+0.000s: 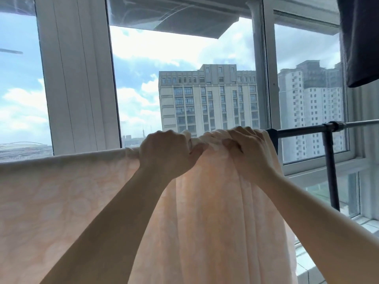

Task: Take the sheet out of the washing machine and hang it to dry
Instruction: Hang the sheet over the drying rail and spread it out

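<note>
Two hands work at the rail [303, 131]. We note the sheet [61, 191] (pale peach, faint pattern) draped over the dark rail, spread flat to the left and gathered into folds at centre. Our left hand [168, 152] grips the bunched top edge, fingers curled over it. Our right hand [246, 148] pinches the folds just beside it, thumb against the cloth. Right of the sheet the rail is bare, with a post [330, 171] below. Behind stands a window [78, 78]; a dark cloth [361, 42] hangs at upper right.
</note>
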